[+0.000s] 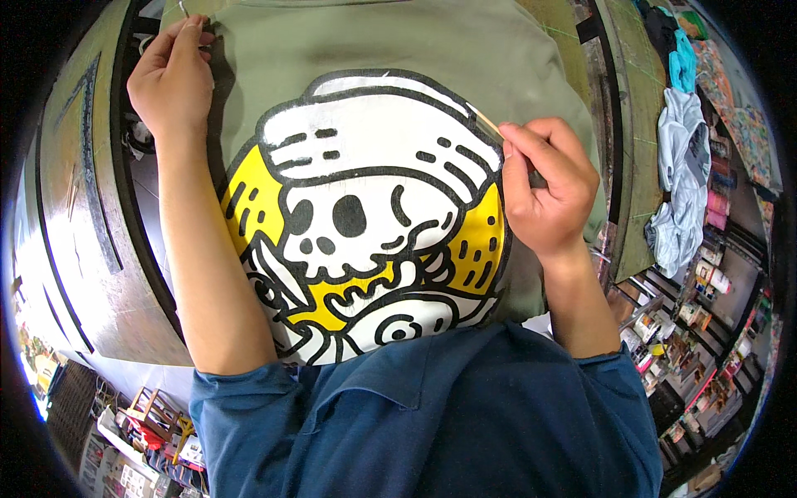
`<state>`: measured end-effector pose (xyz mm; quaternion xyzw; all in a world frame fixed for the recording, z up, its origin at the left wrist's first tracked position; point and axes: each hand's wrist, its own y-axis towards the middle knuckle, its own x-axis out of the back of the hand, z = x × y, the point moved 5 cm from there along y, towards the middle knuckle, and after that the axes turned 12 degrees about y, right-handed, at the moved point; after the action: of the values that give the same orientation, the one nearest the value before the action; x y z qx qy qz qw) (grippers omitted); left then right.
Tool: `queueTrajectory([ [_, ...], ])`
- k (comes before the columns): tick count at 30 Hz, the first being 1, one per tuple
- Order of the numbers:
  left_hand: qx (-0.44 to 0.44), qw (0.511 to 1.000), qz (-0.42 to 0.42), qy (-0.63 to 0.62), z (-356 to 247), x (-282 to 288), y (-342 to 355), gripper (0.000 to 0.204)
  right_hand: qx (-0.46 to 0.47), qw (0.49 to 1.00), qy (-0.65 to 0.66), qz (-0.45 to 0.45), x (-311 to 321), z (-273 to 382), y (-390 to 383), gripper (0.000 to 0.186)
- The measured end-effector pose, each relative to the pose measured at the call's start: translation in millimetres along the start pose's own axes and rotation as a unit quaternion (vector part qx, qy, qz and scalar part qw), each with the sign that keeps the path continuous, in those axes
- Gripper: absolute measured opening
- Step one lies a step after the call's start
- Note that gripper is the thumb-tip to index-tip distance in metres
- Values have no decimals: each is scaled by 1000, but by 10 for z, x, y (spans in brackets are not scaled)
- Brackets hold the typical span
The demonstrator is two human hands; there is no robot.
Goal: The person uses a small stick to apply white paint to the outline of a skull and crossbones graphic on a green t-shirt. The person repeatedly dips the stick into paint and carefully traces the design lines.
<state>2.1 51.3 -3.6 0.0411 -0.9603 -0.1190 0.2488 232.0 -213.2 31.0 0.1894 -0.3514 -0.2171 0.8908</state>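
Observation:
An olive-green garment [266, 37] lies spread before me. It bears a large print of a skull in a white cap [365, 149], with thick black outlines and yellow patches. My right hand [552, 178] pinches a thin wooden stick [486, 120]. The stick's whitish tip touches the cap's upper right outline. At the upper left, my left hand [174, 79] is closed, with thumb and forefinger around a thin, pale-tipped stick [183, 9]. Most of that second stick is hidden by the fingers. The print's lower edge is cut off by my dark blue shirt.
On the left runs a worn board [91, 166] with a dark strip and thin sticks on it. Another greenish board [643, 166] stands to the right, with light blue cloth [682, 174] beyond it. Bottles and jars [710, 278] crowd shelves at the right.

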Motion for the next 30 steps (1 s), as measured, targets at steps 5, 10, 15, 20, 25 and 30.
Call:
queueTrajectory([
  [5,-5,1000,4,-9,18,-10,7,17,1,1000,-13,-7,-10,18,-15,18],
  [10,-8,1000,10,-15,41,-14,15,17,2,1000,-21,4,-27,27,-25,19],
  [15,-7,1000,13,-21,39,-21,16,17,15,999,-37,13,-47,19,-39,21],
  [20,-13,1000,10,-7,39,-7,20,18,5,999,-41,16,-45,35,-34,21],
  [25,-10,1000,10,-23,52,-13,28,18,13,999,-41,7,-40,28,-37,20],
  [30,-10,1000,9,-11,38,-9,21,18,8,999,-38,11,-37,32,-39,20],
])
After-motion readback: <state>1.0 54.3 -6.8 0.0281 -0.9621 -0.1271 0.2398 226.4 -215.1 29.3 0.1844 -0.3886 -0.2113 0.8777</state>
